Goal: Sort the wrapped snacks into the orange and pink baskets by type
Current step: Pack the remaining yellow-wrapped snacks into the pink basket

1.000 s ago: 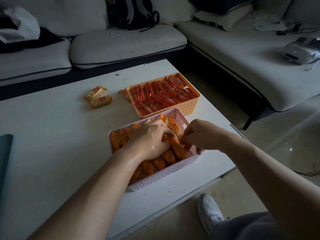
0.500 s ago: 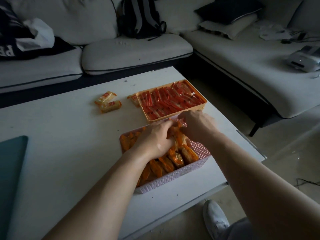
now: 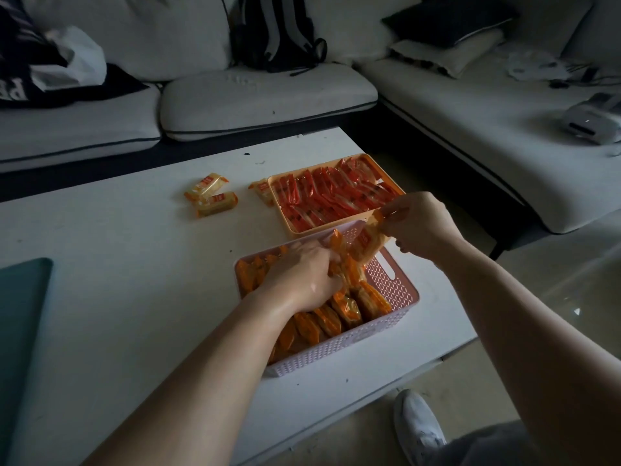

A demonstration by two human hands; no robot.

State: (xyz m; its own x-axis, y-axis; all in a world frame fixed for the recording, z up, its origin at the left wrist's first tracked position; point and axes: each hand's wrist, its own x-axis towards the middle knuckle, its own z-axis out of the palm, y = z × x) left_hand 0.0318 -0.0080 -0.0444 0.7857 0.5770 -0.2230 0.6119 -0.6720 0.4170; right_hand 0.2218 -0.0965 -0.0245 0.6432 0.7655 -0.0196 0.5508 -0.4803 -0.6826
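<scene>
The pink basket (image 3: pixel 389 290) sits at the table's near right, packed with orange-wrapped snacks (image 3: pixel 339 314). My left hand (image 3: pixel 302 274) is down inside it, its fingers curled among the packets. Above the basket's far rim, my right hand (image 3: pixel 416 223) pinches one orange-wrapped snack (image 3: pixel 368 242) by its end and holds it up. Just behind stands the orange basket (image 3: pixel 292 228), filled with red-wrapped snacks (image 3: pixel 332 196). Two loose yellow-orange snacks (image 3: pixel 210 195) lie on the table to the left, and one more snack (image 3: pixel 262 190) leans against the orange basket's left side.
The white table (image 3: pixel 134 264) ends close to the pink basket's right and near sides. A teal object (image 3: pixel 20 314) lies at the left edge. Sofas run behind and to the right, with a backpack (image 3: pixel 275 31) on them. My white shoe (image 3: pixel 416 428) is below the table edge.
My right hand has lifted out of the pink basket with one orange-wrapped snack, rising toward its far rim. My left hand stays inside the basket. The camera has shifted slightly.
</scene>
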